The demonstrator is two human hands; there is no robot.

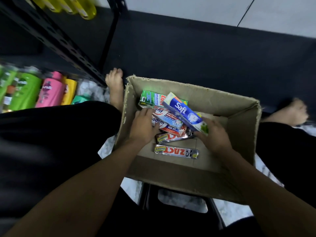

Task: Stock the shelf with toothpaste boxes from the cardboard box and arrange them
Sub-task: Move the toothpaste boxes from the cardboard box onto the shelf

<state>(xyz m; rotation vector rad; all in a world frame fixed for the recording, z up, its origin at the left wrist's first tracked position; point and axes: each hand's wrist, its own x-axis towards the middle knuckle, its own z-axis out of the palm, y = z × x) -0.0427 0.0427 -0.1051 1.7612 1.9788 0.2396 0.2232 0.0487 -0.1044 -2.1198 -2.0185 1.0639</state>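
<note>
An open cardboard box [239, 120] sits on the floor between my feet, holding several toothpaste boxes. My right hand [214, 134] grips the near end of a blue and white Safi box [183, 112], tilted above the pile. My left hand [144, 126] rests on a red and white Pepsodent box [168, 119], fingers bent around its left end. A green whitening box [151, 99] lies at the far side. Two silver Zact boxes [176, 151] lie on the box floor nearest me.
A black metal shelf rack [68, 47] stands to the left, with pink, green and yellow shampoo bottles [49, 93] on its low level and yellow bottles [85, 9] higher up. My bare feet [115, 86] flank the box. A dark stool [181, 200] is under me.
</note>
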